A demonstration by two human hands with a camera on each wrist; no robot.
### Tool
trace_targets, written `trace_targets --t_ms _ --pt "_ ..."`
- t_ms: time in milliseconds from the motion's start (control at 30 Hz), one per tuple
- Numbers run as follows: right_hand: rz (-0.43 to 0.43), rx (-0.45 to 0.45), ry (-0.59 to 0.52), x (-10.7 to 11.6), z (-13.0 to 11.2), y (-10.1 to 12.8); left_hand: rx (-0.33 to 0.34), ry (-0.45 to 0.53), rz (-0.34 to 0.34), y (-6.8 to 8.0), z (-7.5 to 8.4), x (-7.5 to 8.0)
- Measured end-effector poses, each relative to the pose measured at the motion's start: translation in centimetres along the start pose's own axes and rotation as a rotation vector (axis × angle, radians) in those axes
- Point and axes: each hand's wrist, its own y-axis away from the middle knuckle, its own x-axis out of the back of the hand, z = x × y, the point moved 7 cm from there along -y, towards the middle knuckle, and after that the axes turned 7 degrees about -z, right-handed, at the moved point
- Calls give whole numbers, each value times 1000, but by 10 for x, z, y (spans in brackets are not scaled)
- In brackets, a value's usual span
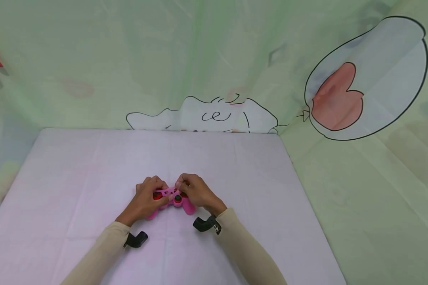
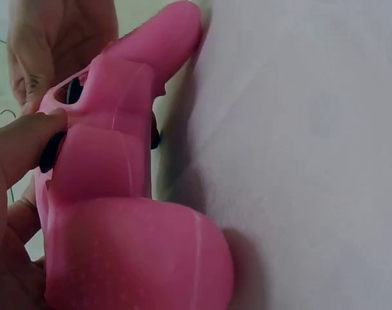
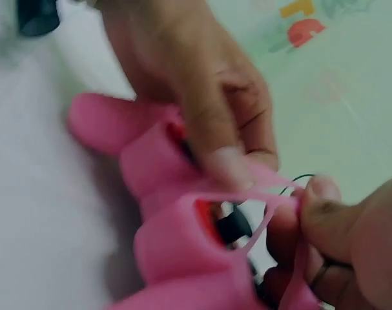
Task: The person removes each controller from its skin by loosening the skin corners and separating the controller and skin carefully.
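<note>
Both hands are in tight on the game controller (image 1: 171, 200), low on the pale lilac tablecloth (image 1: 92, 166). The left hand (image 1: 147, 194) curls round the controller's left grip, thumb lying across its face. In the left wrist view the thumb presses the soft pink silicone sleeve (image 2: 118, 213), which is smooth, rubbery and faintly speckled, with rounded horn-like handles; one handle touches the cloth. The right hand (image 1: 196, 190) has its fingers bent close, pinching the top edge of that sleeve. The right wrist view, though blurred, shows the sleeve pulled out into thin stretched strips (image 3: 260, 194) between the fingertips of both hands, with the red-and-black body of the controller showing through the cut-outs. So the controller sits right between the two hands, gripped on both sides, its handles pointing back toward the person. Beige sleeves cover both forearms, each with a black wrist mount (image 1: 205, 224). Behind the table hangs a pale green cartoon-printed sheet (image 1: 235, 59).
</note>
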Motion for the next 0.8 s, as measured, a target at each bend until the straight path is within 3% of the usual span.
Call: trace_targets --t_ms 133,333,400,600,800 --pt "-32 43 90 -3 -3 1 -27 59 -4 2 -1 1" --pt "-37 51 448 -6 -15 2 -36 81 -10 2 -2 2" --pt "-18 41 522 -7 -18 3 -30 57 -13 2 -3 2" --pt "30 36 526 -10 -19 4 -84 -75 -1 7 7 9" --pt "30 101 461 -12 -15 8 -138 -106 6 10 19 11"
